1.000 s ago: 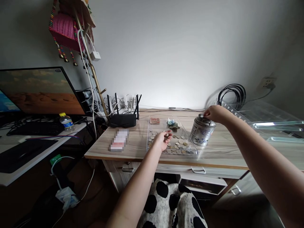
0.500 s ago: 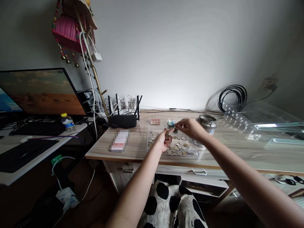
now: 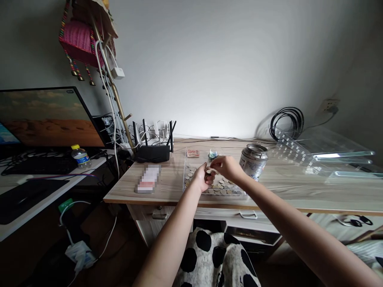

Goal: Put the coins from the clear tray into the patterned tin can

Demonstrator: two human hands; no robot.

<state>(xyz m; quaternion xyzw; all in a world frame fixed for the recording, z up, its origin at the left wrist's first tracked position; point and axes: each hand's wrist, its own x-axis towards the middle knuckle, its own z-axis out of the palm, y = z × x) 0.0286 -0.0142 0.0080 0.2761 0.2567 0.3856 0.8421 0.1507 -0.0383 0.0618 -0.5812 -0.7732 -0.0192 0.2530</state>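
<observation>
A clear plastic tray (image 3: 187, 157) lies on the wooden desk (image 3: 284, 187) with several coins (image 3: 223, 186) in it. My left hand (image 3: 201, 177) is cupped over the tray and holds coins. My right hand (image 3: 225, 166) meets it just to the right, its fingertips pinched at the coins in the left hand. A patterned metal tin (image 3: 253, 157) with a slotted top stands right of the tray. Folded banknotes (image 3: 193, 152) lie at the tray's far end.
A black router (image 3: 152, 151) and a blurred flat packet (image 3: 149, 179) sit left of the tray. Clear acrylic trays (image 3: 326, 153) and a coiled black cable (image 3: 285, 119) are at the right. A monitor (image 3: 49, 117) and water bottle (image 3: 80, 156) stand on the left desk.
My right hand left the tin's top, crossed left over the tray and now pinches at the coins in my left hand. The left hand stayed over the tray.
</observation>
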